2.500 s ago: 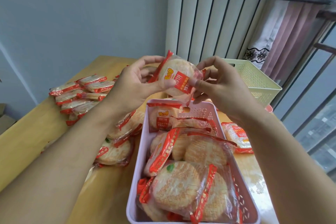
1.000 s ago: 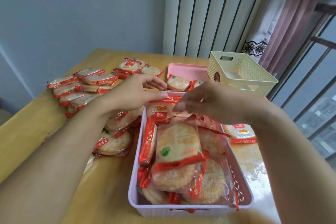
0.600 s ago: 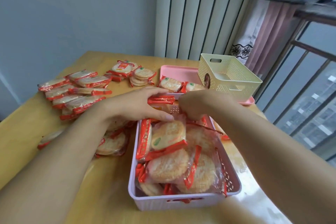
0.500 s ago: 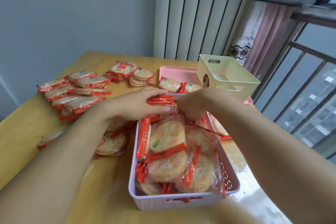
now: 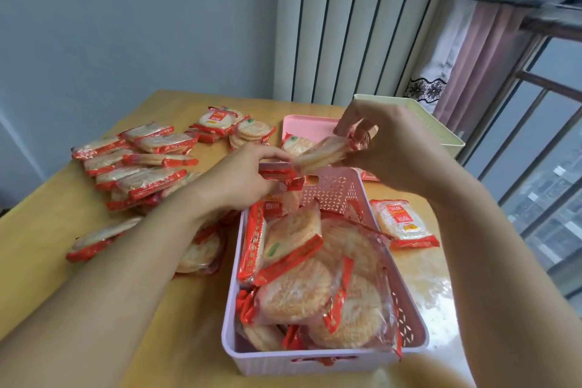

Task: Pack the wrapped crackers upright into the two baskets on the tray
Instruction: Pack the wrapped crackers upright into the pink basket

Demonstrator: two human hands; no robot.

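A lilac basket [image 5: 318,362] stands near me, filled with wrapped crackers [image 5: 296,290] that lean or lie flat. Above its far end I hold one wrapped cracker [image 5: 324,153] nearly edge-on between both hands. My left hand [image 5: 245,176] pinches its red left end, and my right hand [image 5: 387,148] pinches its right end. A pale yellow basket [image 5: 437,126] shows behind my right hand, next to the pink tray [image 5: 308,124].
Loose wrapped crackers [image 5: 141,164] lie in rows on the wooden table at the left, more [image 5: 233,126] by the tray. One pack [image 5: 401,224] lies right of the lilac basket. A wall, radiator and window railing bound the far and right sides.
Both hands have come up from the far end of the lilac basket with a wrapped cracker held between them. The view has tilted slightly.
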